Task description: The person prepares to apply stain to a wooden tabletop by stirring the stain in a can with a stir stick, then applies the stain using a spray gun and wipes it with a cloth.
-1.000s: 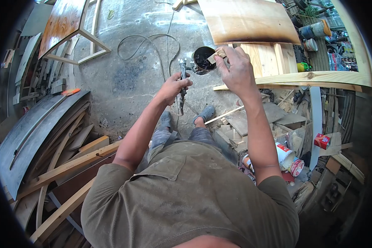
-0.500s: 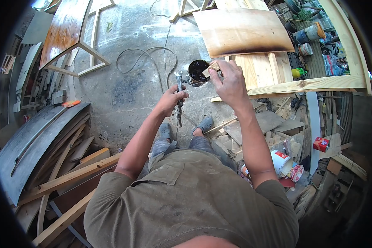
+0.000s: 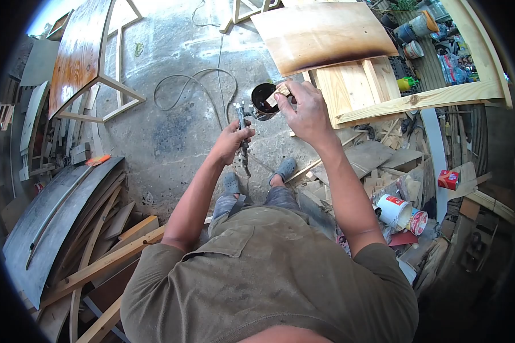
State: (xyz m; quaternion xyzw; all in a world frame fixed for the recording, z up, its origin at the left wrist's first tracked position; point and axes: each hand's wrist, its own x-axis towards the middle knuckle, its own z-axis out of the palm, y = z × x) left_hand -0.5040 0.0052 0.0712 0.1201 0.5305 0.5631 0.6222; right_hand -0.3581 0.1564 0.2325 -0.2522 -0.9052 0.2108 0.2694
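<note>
My left hand (image 3: 232, 141) is closed around a spray gun (image 3: 241, 114), held out in front of me above the floor. Attached to the gun is its open paint cup (image 3: 254, 104), with dark, glossy liquid inside. My right hand (image 3: 307, 112) pinches a small strip of wood (image 3: 273, 98) between thumb and fingers. The strip's lower end overlaps the cup's mouth in this view.
A hose (image 3: 236, 86) loops over the concrete floor. Ahead to the right lies a scorched-looking panel (image 3: 326, 34) on pale boards. A varnished tabletop (image 3: 80, 60) stands at left. Wood scraps and paint buckets (image 3: 393, 211) crowd my right; stacked sheets (image 3: 57, 211) lean at left.
The view has shifted slightly, so hands, gun and cup sit a little further left. My grip on the spray gun and the wood strip stays the same.
</note>
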